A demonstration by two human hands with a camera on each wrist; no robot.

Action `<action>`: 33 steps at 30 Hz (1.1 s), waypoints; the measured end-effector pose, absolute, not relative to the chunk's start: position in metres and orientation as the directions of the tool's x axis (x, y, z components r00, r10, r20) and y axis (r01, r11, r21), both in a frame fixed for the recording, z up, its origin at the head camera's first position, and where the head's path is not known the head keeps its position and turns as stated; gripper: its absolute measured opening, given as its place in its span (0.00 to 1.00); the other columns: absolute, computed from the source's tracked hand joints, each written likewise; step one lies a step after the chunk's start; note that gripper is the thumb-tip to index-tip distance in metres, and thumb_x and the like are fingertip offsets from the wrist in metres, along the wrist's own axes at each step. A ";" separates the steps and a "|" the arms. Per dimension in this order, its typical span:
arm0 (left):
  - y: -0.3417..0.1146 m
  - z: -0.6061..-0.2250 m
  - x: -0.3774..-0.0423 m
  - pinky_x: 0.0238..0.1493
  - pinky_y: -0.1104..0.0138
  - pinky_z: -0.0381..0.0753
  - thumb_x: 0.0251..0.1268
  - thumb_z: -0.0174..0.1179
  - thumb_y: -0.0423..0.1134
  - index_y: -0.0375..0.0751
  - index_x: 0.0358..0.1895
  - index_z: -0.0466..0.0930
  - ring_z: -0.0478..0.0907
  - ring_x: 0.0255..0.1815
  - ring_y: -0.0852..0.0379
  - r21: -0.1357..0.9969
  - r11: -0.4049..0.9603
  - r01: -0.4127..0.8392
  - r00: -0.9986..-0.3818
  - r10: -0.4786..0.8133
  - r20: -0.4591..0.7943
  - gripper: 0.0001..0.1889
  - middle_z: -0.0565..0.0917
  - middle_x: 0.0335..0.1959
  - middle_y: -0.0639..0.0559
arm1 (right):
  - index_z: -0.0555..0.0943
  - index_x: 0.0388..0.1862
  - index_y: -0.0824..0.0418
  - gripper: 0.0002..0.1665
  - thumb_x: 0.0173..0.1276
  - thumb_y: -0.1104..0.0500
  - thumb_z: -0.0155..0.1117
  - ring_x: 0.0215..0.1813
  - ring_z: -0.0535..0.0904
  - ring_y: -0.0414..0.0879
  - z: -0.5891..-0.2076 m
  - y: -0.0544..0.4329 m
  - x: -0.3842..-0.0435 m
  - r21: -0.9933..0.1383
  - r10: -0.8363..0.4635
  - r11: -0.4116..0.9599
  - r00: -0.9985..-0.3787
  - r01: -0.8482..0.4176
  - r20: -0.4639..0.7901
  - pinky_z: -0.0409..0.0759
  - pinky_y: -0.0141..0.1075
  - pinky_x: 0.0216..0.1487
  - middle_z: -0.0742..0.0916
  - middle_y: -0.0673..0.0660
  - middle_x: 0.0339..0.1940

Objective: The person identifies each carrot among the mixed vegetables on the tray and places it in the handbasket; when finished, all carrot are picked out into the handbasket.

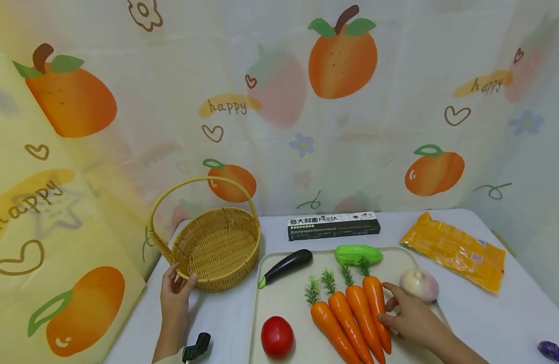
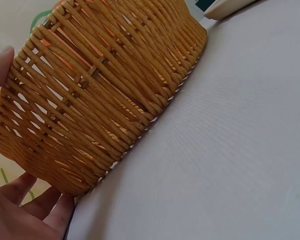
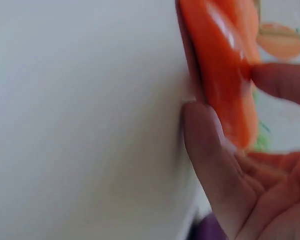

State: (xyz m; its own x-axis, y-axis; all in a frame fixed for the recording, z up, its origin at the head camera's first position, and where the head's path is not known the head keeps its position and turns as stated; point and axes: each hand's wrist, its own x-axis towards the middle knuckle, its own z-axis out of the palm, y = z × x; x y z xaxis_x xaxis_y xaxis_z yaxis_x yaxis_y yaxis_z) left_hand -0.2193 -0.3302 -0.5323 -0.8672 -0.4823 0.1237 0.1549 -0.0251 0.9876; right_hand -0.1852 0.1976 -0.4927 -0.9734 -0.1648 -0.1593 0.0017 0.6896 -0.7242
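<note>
Several orange carrots (image 1: 332, 327) with green tops lie side by side on a cream tray (image 1: 257, 323). My right hand (image 1: 411, 317) is at the rightmost carrot (image 1: 376, 303), its thumb and fingers pinching the sides; the right wrist view shows this carrot (image 3: 225, 75) between thumb and fingers. My left hand (image 1: 176, 293) grips the near left side of a round wicker basket (image 1: 216, 273) with an arched handle. In the left wrist view, the thumb is by the rim of the basket (image 2: 105, 85) and the fingertips are at its base. Nothing lies inside the basket.
On the tray are an eggplant (image 1: 288, 265), a green cucumber-like vegetable (image 1: 359, 254), a tomato (image 1: 277, 337) and a white-purple round vegetable (image 1: 419, 285). Behind stands a pasta box (image 1: 334, 227); an orange packet (image 1: 457, 253) lies right. Something purple (image 1: 550, 351) is at the right edge.
</note>
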 end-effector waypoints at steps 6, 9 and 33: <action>-0.330 -0.532 -0.219 0.55 0.77 0.70 0.64 0.65 0.34 0.41 0.73 0.57 0.55 0.73 0.42 0.992 -0.007 0.125 -0.872 -0.479 0.106 0.36 0.53 0.75 0.45 | 0.58 0.71 0.71 0.49 0.51 0.66 0.71 0.23 0.75 0.48 -0.493 0.193 -0.187 -0.789 -0.133 0.606 -0.966 0.098 -0.222 0.78 0.39 0.19 0.77 0.57 0.34; -0.330 -0.533 -0.220 0.56 0.76 0.69 0.64 0.65 0.34 0.42 0.73 0.56 0.55 0.73 0.42 0.992 -0.007 0.126 -0.872 -0.478 0.107 0.37 0.53 0.76 0.46 | 0.55 0.72 0.72 0.50 0.53 0.69 0.69 0.23 0.76 0.50 -0.492 0.195 -0.188 -0.815 -0.126 0.559 -0.956 0.152 -0.264 0.79 0.41 0.20 0.76 0.59 0.36; -0.329 -0.529 -0.220 0.60 0.73 0.68 0.64 0.66 0.39 0.46 0.74 0.57 0.56 0.73 0.44 0.997 0.017 0.079 -0.871 -0.486 0.077 0.38 0.54 0.76 0.47 | 0.46 0.77 0.64 0.45 0.72 0.59 0.61 0.52 0.79 0.55 -0.472 0.185 -0.208 -0.975 -0.421 -0.006 -0.885 0.222 -0.198 0.80 0.51 0.49 0.72 0.69 0.60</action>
